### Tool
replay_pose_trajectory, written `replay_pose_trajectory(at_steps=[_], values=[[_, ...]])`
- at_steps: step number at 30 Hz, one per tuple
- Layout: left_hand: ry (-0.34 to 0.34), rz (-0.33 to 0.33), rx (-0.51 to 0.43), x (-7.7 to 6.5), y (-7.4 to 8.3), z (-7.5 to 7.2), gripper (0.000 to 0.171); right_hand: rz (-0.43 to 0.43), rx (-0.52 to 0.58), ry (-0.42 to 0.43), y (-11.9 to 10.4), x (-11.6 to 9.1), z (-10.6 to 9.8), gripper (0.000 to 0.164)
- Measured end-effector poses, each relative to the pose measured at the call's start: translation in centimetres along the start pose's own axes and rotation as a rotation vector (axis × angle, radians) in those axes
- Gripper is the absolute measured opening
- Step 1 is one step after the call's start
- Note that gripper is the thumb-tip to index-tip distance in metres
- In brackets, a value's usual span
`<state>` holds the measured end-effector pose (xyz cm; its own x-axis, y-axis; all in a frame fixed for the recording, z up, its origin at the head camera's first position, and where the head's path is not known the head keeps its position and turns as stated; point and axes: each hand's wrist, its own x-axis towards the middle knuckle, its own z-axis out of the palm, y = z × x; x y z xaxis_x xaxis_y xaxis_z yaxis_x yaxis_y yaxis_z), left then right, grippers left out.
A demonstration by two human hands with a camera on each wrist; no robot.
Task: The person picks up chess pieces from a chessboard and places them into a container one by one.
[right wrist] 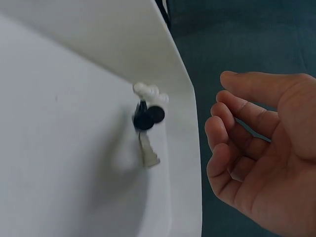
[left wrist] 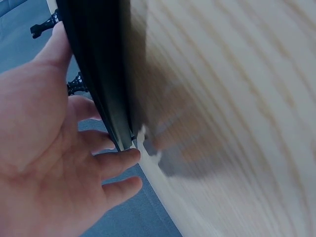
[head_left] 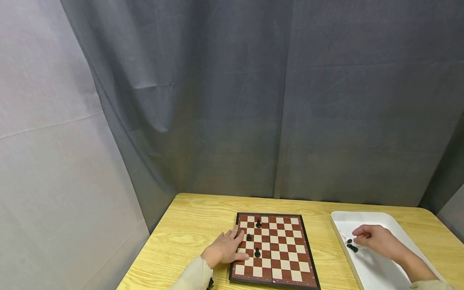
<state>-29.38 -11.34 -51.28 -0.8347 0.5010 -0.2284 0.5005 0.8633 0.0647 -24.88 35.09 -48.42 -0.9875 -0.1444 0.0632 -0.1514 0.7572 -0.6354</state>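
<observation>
My left hand (head_left: pixel 224 247) rests with spread fingers on the left edge of a red-and-white chessboard (head_left: pixel 285 245). Three black chess pieces stand on the board's left half: one near the far edge (head_left: pixel 258 223), one by the fingertips (head_left: pixel 249 237), one near the thumb (head_left: pixel 257 253). Over a white tray (head_left: pixel 380 218) hovers my right hand (head_left: pixel 378 241), fingers loosely bent and thumb apart, nothing between them. Beside those fingers, black chess pieces (head_left: pixel 352 247) lie along the tray's left side. In the right wrist view, white chess pieces (right wrist: pixel 149 153) lie against the black ones.
Both board and tray sit on a light wooden table (head_left: pixel 203 217), the tray to the right of the board. A grey curtain (head_left: pixel 224 121) hangs behind the table, and a pale cloth wall (head_left: pixel 65 181) stands at the left.
</observation>
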Motion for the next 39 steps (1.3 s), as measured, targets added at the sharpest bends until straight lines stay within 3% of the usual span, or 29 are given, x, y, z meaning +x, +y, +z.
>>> replay_pose_trajectory(at_steps=[8,20,39], values=[[-0.007,-0.008,-0.004,0.0,0.1,-0.1,0.084,-0.027,-0.004,-0.01,-2.5,0.5,1.0,0.019],[-0.003,-0.005,-0.004,0.1,0.0,0.0,0.085,-0.081,0.076,-0.061,-6.1,1.5,2.8,0.022],[-0.005,-0.012,0.002,-0.2,0.3,-0.3,0.084,-0.175,0.224,-0.116,-9.5,3.1,8.0,0.018]])
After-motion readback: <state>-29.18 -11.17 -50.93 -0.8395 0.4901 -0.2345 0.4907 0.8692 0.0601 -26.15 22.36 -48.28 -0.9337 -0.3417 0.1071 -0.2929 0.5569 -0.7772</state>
